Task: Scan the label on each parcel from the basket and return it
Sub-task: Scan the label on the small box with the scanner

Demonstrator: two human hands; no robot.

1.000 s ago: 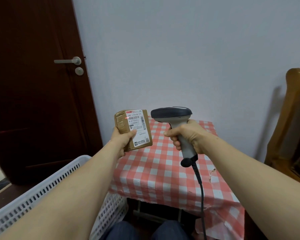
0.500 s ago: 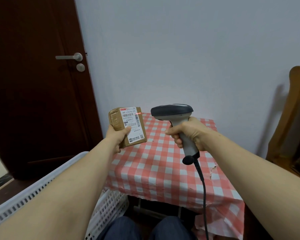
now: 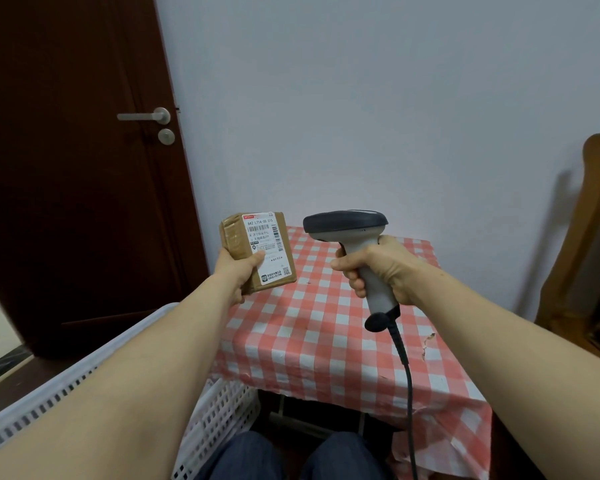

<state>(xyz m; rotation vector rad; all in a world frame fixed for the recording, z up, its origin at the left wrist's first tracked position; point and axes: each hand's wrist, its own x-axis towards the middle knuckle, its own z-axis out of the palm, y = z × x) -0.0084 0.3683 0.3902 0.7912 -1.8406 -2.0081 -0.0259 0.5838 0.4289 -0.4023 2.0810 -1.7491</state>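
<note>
My left hand [image 3: 238, 273] grips a small brown taped parcel [image 3: 257, 251] from below, held upright in the air with its white label facing me. My right hand [image 3: 378, 268] is closed around the grey handle of a barcode scanner [image 3: 354, 237], whose dark head points left toward the parcel, a short gap away. The scanner's black cable [image 3: 407, 382] hangs down from the handle. A white slotted plastic basket [image 3: 66, 382] sits low on the left under my left forearm; its inside is hidden.
A small table with a red and white checked cloth [image 3: 326, 341] stands in front of me against a pale wall. A dark wooden door [image 3: 77, 168] is on the left, a wooden chair [image 3: 589, 254] on the right. My knees [image 3: 291, 459] show at the bottom.
The parcel has shifted slightly left and away from the scanner. The red scan line seen on the label earlier is no longer visible. The right hand keeps its hold on the scanner.
</note>
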